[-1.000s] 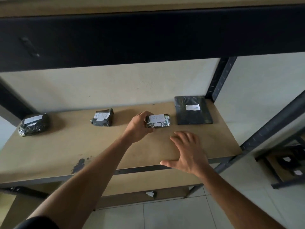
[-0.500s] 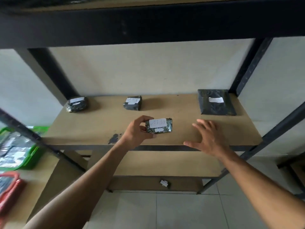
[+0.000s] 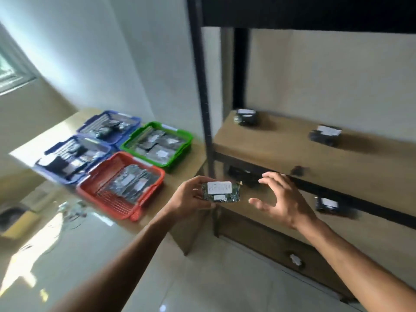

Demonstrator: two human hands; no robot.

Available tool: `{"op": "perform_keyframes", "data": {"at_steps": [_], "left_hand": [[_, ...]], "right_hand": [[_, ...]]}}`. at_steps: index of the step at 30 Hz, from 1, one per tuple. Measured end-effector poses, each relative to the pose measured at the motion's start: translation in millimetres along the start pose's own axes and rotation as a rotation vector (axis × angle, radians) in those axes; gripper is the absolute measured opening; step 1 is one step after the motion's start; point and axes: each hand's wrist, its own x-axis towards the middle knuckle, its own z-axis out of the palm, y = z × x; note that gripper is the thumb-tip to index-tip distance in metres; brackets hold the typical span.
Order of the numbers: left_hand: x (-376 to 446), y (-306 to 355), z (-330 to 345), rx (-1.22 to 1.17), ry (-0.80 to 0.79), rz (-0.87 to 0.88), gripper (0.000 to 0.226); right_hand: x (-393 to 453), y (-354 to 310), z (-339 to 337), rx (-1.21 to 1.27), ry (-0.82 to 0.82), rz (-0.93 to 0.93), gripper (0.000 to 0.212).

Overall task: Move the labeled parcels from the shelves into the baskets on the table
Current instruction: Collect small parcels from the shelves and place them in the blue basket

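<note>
Left hand (image 3: 191,197) grips small dark parcel (image 3: 221,192), white label up, off the shelf (image 3: 292,152). Right hand (image 3: 284,199) spread just beside it, not touching. Red basket (image 3: 94,190), green basket (image 3: 186,137), two blue baskets on bench (image 3: 191,167), all holding parcels

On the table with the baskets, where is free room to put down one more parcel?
The red basket has bare mesh along its left side, beside its parcels. The green basket is nearly full. The two blue baskets look crowded, though blurred. Little bare table shows between baskets.
</note>
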Motion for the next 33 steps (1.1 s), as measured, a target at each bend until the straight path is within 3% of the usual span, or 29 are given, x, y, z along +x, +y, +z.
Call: {"op": "perform_keyframes", "data": {"at_steps": [9,14,24,31,33], "left_hand": [[-105.9,-111.4,-246.7,-0.015,0.117,-0.116,0.067],[-128.9,-149.8,-346.0,-0.054,0.152,-0.194,0.059],[-73.1,-235.2,-510.2,-0.065,0.187,-0.318,0.054],[-7.8,-264.0,-632.5,-0.015,0.232,-0.389,0.053],[14.7,-266.7,-663.6,0.004,0.213,-0.399,0.052]], "right_hand": [[96.0,-199.3,184.0,0.208,-0.077,-0.051,0.066],[145.7,-270.9,252.1,0.291,-0.157,-0.049,0.057],[268.9,-334.2,388.6,0.384,-0.266,0.043,0.045],[356.5,-377.6,441.0,0.416,-0.327,0.129,0.020],[371.8,-386.3,455.5,0.420,-0.307,0.156,0.022]]}}
